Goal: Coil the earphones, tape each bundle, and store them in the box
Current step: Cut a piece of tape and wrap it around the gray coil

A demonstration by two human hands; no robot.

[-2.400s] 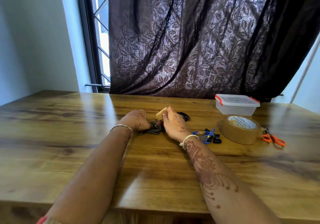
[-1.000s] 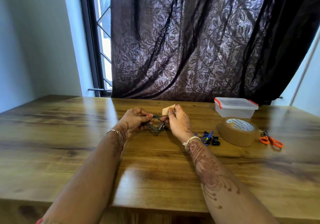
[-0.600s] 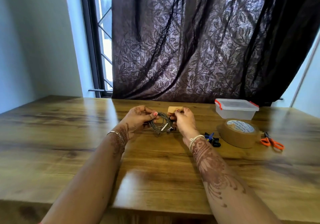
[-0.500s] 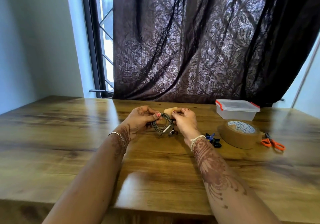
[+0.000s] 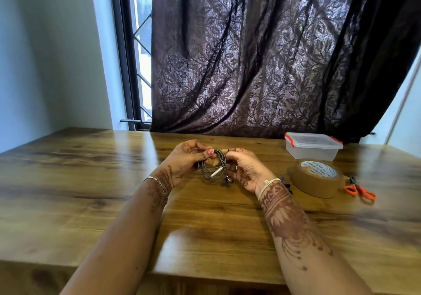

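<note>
The strip of brown tape [image 5: 224, 151] is probably clinging to fingertips as readily as to cord, so it is risking folding onto itself before it is closing round the bundle. If the left hand [image 5: 186, 158] is slackening its pinch, the springy loops are likely to be fanning out and undoing the coil. The dangling buds could also be getting trapped under the tape. The coiled earphones [image 5: 213, 167] are hanging in the air well to the left of the tape roll [image 5: 315, 178], above the table [image 5: 91, 181], with the two hands close together and only the coil between them. The left hand is pinching the coil's far side from the roll between thumb and fingers, and the right hand [image 5: 243, 169] is pinching the strip at the coil's top. The earphones are showing as several thin grey loops, roughly round, with a silvery cylinder lying across the lower part and small dark buds hanging below. The box [image 5: 312, 146], lid on, is sitting just behind the roll, and the scissors [image 5: 360, 191] are lying just to its right.
</note>
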